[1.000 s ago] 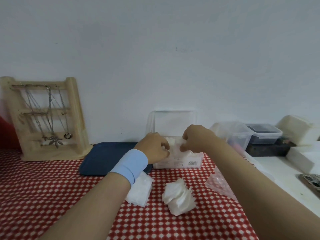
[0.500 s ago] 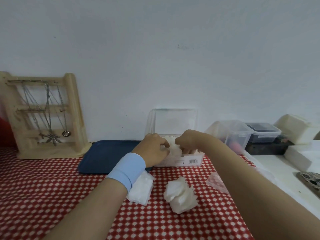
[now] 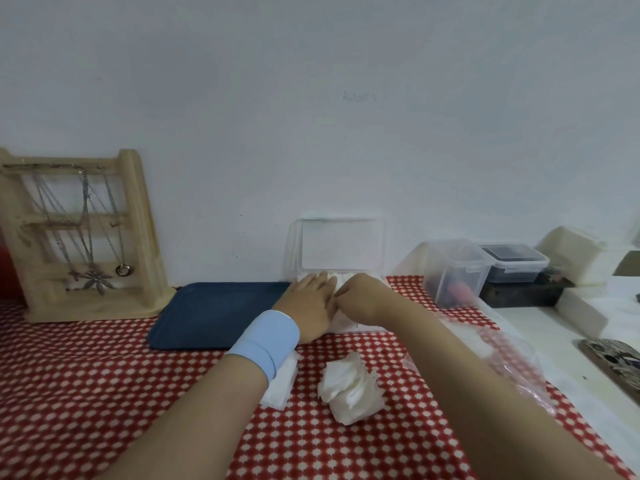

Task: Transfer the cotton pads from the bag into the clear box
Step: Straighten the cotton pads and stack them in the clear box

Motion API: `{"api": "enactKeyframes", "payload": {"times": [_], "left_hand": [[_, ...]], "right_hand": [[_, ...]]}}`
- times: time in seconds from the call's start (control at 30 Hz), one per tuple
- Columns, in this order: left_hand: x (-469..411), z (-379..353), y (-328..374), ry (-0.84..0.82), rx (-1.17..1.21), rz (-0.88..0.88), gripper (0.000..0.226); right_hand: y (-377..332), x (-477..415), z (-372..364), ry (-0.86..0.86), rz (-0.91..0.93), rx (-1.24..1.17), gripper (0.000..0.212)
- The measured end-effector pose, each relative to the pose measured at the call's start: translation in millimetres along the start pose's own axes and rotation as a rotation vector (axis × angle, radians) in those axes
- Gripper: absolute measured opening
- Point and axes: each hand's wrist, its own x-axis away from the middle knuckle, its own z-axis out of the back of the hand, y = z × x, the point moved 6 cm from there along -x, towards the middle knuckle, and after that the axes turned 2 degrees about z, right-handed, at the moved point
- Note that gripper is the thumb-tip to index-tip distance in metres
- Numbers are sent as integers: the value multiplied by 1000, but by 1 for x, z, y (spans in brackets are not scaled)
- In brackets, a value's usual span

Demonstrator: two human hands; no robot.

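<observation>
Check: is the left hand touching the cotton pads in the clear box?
Touching. The head view shows the left hand lying flat on the white cotton pads at the clear box opening, no gap visible.

A plain white wall [image 3: 346, 98] is seen across the far side, evenly and softly lit. The bench [image 3: 104, 393] is covered by a red cloth patterned with white. At the far left, a wooden jewellery stand [image 3: 138, 237] is set against the wall. A white surface [image 3: 540, 327] is seen at the right.
</observation>
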Motion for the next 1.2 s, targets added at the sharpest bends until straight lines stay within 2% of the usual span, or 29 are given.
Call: {"api": "enactKeyframes", "payload": {"times": [0.1, 0.23, 0.33, 0.4, 0.47, 0.53, 0.6, 0.67, 0.77, 0.83, 0.9, 1.03, 1.2], "left_hand": [[5, 0, 1, -18, 46, 23, 58], [26, 19, 2, 153, 208, 21, 53], [54, 32, 1, 308, 278, 29, 37], [71, 29, 3, 259, 331, 64, 29], [86, 18, 6, 154, 412, 90, 26], [97, 9, 9, 99, 457, 95, 25], [103, 1, 9, 78, 473, 103, 28], [108, -5, 6, 63, 534, 124, 30], [111, -10, 3, 28, 762, 116, 30], [113, -9, 0, 14, 910, 93, 39], [111, -7, -7, 48, 921, 98, 37], [106, -5, -25, 102, 879, 177, 42], [107, 1, -32, 97, 700, 194, 46]], "right_hand": [[4, 12, 5, 9, 71, 40, 37], [2, 40, 26, 145, 218, -16, 37], [-1, 59, 17, 4, 289, -30, 29], [-2, 71, 6, -131, 319, 13, 31], [-2, 82, -9, -267, 330, 83, 47], [6, 88, -24, -368, 275, 151, 73], [14, 90, -37, -402, 217, 219, 90], [15, 89, -44, -359, 220, 227, 81], [10, 83, -36, -200, 278, 49, 27], [8, 78, -29, -123, 284, -92, 9], [2, 74, -27, -130, 279, -193, 19], [-7, 62, -32, -221, 247, -190, 17], [6, 52, -46, -414, 65, -42, 49]]}}
